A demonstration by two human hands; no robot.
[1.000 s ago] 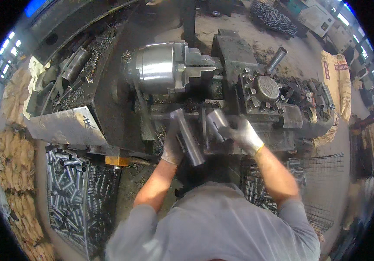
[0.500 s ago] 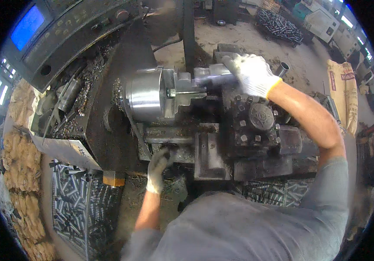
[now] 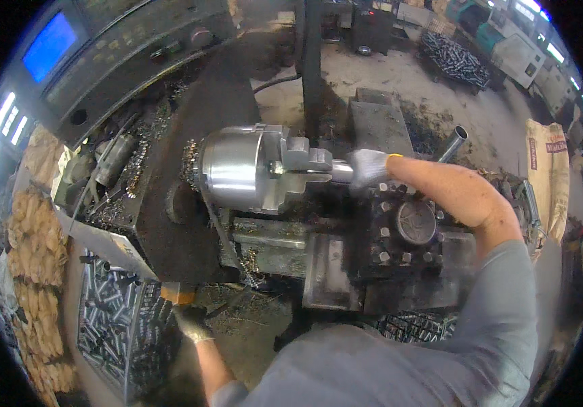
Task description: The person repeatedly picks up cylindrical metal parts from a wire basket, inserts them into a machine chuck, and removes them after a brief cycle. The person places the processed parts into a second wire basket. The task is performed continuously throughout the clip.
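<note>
My right hand [image 3: 369, 168], in a white glove, is closed around a short metal tube [image 3: 340, 171] whose left end meets the chuck jaws [image 3: 308, 159]. The jaws belong to the shiny lathe chuck [image 3: 234, 168]. Just below this hand stands the dark, bolted tool post [image 3: 407, 227]. Lower left, my left hand [image 3: 193, 323], also gloved, is beside an orange block [image 3: 177, 294] and the right side of a bin of cut metal tubes [image 3: 129, 339]. Its fingers are dark and blurred, so I cannot make out their shape or any hold.
Metal chips [image 3: 249, 268] cling below the chuck and along the machine bed. A longer tube [image 3: 455, 141] sticks up behind my right forearm. At the upper left is a control panel with a blue screen [image 3: 49, 46]. A paper sack [image 3: 548, 176] stands at the right.
My right hand has brought the tube down to the chuck jaws. My left hand has moved down and left, from below the chuck towards the bin. The view has shifted slightly.
</note>
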